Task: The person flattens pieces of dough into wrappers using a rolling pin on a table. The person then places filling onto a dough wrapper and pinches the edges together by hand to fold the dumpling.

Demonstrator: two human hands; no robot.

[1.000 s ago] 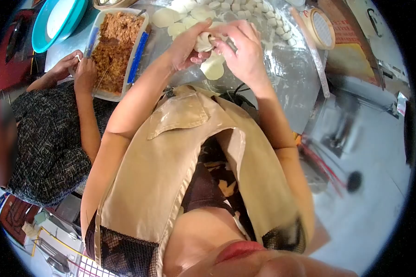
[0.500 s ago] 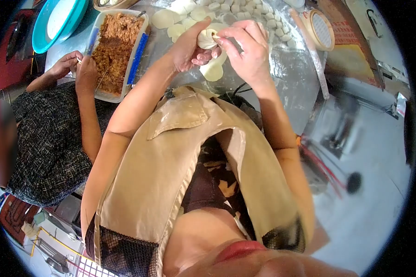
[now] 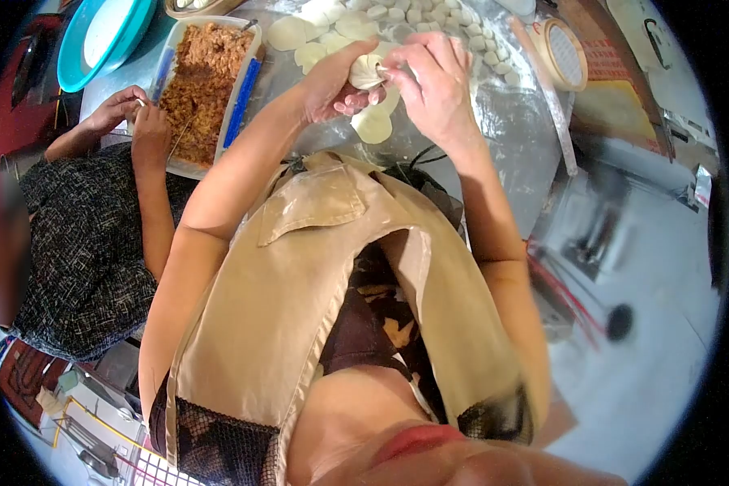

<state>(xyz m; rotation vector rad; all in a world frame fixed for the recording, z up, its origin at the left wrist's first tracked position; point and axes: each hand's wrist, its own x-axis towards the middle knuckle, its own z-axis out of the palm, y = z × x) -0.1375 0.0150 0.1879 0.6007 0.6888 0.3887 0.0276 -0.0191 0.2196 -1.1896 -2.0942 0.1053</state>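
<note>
A pleated, round filled bun [image 3: 366, 73] rests in my left hand [image 3: 330, 83], whose fingers curl beneath it while the thumb lies along its top. My right hand [image 3: 436, 87] pinches the bun's gathered edge between thumb and fingertips; a small dark opening shows near the pinch. Just below the hands, pale round dough wrappers [image 3: 373, 127] lie on the metal table. More flat wrappers [image 3: 287, 34] are spread beyond my left hand. Behind my right hand, several small dough pieces [image 3: 479, 42] sit on the floured surface.
To the left stands a clear tub with blue side clips [image 3: 241, 101], filled with brown minced filling [image 3: 198, 101]. A teal basin [image 3: 136, 36] is farther left. A co-worker's hands [image 3: 142, 121] hold something small and pale beside the tub. A round bamboo steamer [image 3: 579, 55] is at the right.
The bun has turned slightly in my left hand, and its top opening looks smaller. My right fingers have shifted a little along its edge. The co-worker's hands have moved slightly.
</note>
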